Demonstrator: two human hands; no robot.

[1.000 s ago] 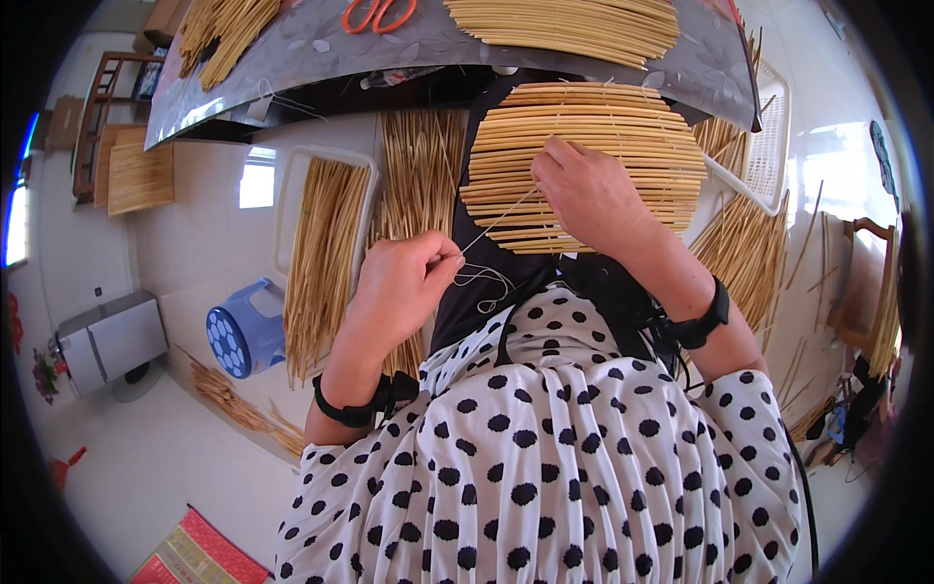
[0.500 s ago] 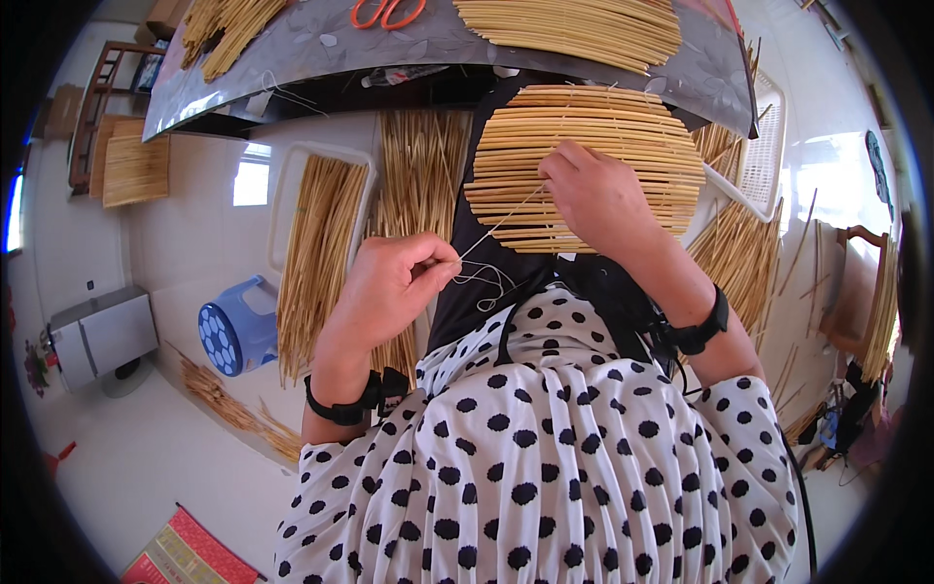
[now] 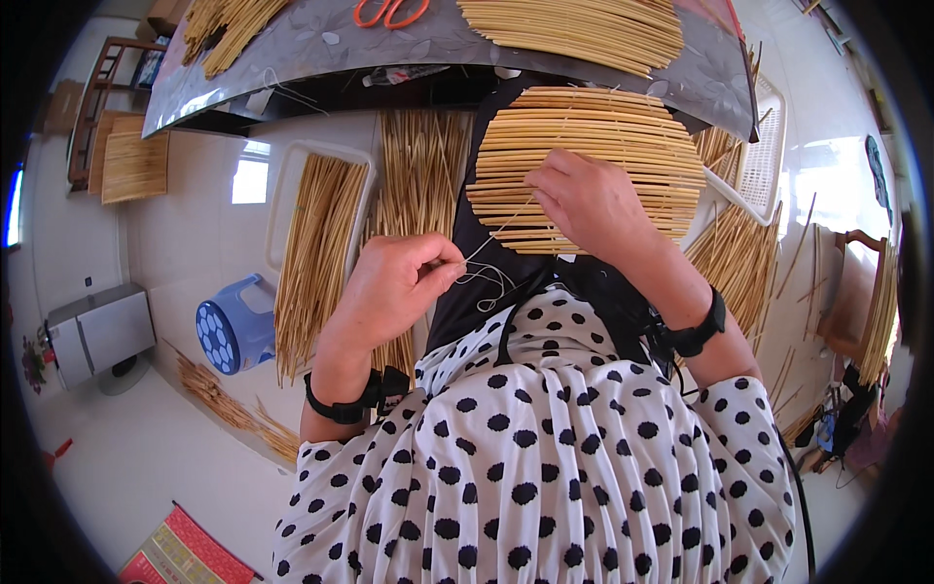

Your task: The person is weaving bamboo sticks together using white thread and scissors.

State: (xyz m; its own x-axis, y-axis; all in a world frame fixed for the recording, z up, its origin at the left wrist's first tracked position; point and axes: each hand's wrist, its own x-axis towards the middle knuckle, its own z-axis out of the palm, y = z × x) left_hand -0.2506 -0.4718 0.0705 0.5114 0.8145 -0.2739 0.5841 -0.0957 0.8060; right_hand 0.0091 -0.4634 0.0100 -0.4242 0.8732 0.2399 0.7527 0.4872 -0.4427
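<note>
A rounded mat of straw-coloured sticks (image 3: 584,119), laid side by side and bound with thread, rests across my lap by the table edge. My left hand (image 3: 389,292) is left of the mat, thumb and forefinger pinching a thin pale thread (image 3: 499,231). From there the thread slants up to my right hand (image 3: 592,200), whose fingers are pinched together over the mat's middle. A needle, if there is one in those fingers, cannot be made out. Slack loops of thread hang below my left fingertips, over my dark trousers.
On the grey patterned table (image 3: 399,44) lie orange-handled scissors (image 3: 391,12), another stick mat (image 3: 574,29) and loose sticks (image 3: 238,34). A white tray of sticks (image 3: 319,243) and a blue stool (image 3: 233,326) stand left. At right are a white basket (image 3: 764,146) and more sticks (image 3: 735,258).
My right hand has shifted slightly left over the mat, and the stretch of thread between the two hands is shorter. My left hand has barely moved.
</note>
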